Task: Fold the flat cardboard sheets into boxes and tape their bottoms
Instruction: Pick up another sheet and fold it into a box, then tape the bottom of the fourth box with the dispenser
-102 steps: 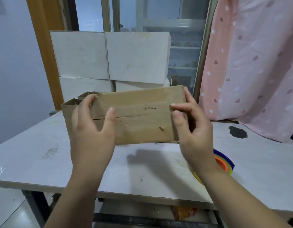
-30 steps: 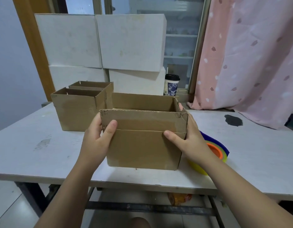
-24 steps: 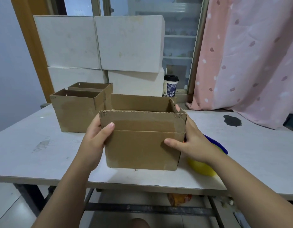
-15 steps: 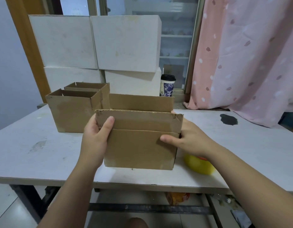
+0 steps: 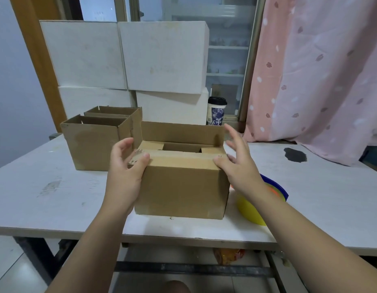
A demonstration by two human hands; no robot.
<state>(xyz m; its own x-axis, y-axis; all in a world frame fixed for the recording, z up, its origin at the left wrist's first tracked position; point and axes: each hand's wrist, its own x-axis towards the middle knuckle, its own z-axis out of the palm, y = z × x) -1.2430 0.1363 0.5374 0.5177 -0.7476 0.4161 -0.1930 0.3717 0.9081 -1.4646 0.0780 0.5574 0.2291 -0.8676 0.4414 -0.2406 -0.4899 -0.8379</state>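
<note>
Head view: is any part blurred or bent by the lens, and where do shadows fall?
Head view: the right hand looks slightly motion-blurred, while the left hand and the box are sharp; the wide lens tilts the door frame; a soft shadow lies on the table under the box.

A white table (image 5: 56,187) with a scratched top fills the middle, standing on dark metal legs (image 5: 35,256) over a pale tiled floor (image 5: 12,273). At 12 o'clock is a glass door (image 5: 227,60) with shelves behind it. At 2 o'clock hangs a pink curtain (image 5: 320,70) with small leaf marks. At 10 o'clock is a plain bluish wall (image 5: 12,81) beside a brown wooden frame (image 5: 37,49).
</note>
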